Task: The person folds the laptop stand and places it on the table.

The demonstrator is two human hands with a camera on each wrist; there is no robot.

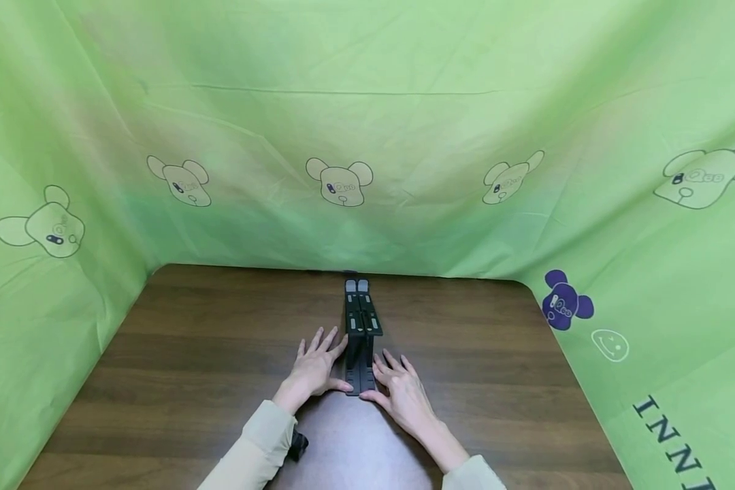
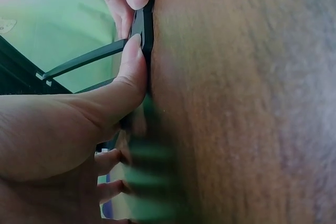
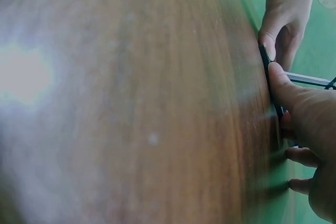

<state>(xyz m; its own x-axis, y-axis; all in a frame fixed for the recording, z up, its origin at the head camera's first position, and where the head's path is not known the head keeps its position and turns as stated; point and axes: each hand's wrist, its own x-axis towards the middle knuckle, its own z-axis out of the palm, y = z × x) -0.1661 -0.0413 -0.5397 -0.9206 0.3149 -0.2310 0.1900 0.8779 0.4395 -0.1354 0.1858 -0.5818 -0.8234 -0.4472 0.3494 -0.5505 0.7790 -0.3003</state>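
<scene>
A black folding laptop stand [image 1: 360, 361], narrowed so its two arms lie side by side, stands on the table with a raised top carrying grey pads. My left hand [image 1: 314, 371] holds its base from the left, thumb at the near end and the other fingers spread. From the right, my right hand [image 1: 404, 395] holds the base too, its thumb on the near end and index finger along the side. In the left wrist view, the left thumb [image 2: 134, 69] presses the base close over the tabletop. The right thumb [image 3: 283, 85] does likewise in the right wrist view.
The brown wooden table [image 1: 220, 327] has rounded far corners. Green fabric [image 1: 343, 122] printed with bear heads hangs around its back and sides. A small black device [image 1: 297, 446] shows at the left sleeve, and light glares off the table's near part.
</scene>
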